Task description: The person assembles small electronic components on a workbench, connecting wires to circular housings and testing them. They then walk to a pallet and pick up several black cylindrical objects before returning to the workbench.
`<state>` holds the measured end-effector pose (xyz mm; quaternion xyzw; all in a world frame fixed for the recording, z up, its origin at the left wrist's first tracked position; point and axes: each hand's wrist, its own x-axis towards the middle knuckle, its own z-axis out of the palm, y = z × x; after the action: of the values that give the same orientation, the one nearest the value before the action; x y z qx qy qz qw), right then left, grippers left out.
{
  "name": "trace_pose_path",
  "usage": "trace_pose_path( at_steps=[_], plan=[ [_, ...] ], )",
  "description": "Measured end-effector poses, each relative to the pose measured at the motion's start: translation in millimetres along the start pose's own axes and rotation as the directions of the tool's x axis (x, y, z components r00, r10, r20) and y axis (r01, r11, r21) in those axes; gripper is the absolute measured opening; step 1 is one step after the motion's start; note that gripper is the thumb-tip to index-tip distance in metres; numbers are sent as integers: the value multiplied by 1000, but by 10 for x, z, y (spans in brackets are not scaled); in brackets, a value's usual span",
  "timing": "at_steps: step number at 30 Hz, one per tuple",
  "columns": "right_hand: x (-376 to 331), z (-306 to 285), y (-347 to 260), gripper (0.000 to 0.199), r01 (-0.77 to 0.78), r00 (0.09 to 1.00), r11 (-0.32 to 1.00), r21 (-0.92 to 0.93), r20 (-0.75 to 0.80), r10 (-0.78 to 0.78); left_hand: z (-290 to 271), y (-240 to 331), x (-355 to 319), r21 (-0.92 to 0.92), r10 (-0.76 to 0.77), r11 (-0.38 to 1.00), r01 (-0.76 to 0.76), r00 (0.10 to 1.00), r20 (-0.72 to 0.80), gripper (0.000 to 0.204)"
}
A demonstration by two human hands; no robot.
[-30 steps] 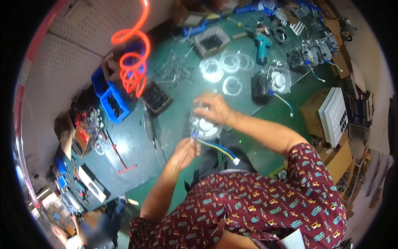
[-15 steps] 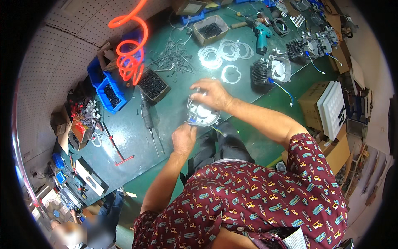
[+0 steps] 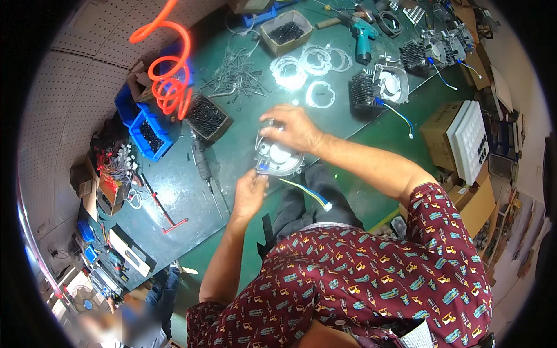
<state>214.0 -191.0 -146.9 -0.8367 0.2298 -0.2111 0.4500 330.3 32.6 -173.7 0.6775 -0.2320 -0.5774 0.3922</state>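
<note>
Round metal housing between both hands, right hand gripping top, left hand pinching lower edge

A dark green workbench carries everything. Beyond the right hand lie flat white ring gaskets, a heap of loose grey metal pins and an open cardboard box of dark screws. Farther off lies a teal cordless drill. To that hand's right stand black finned metal housings. Left of the left hand lie a long screwdriver, a tray of black screws and blue plastic bins.
</note>
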Motion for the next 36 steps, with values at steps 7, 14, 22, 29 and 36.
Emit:
trace_pose_path(
  at_steps=[7,14,22,29,36],
  plan=[
    [2,-29,-17,31,-10,1000,999,48,6,9,-23,-174,53,-689,-9,688,227,952,305,17],
    [125,-8,59,31,25,995,996,83,95,-33,357,-310,-59,-869,105,-155,470,882,459,24],
    [65,-144,-211,33,-21,982,998,62,186,9,140,-232,-145,-552,-112,810,198,976,186,22],
    [145,-154,-217,47,118,960,992,-36,259,-105,327,29,52,104,275,961,-255,900,-339,52],
    [-609,-157,-97,61,-254,958,965,68,-118,261,372,53,59,155,239,967,-203,933,-271,62]
  ],
)
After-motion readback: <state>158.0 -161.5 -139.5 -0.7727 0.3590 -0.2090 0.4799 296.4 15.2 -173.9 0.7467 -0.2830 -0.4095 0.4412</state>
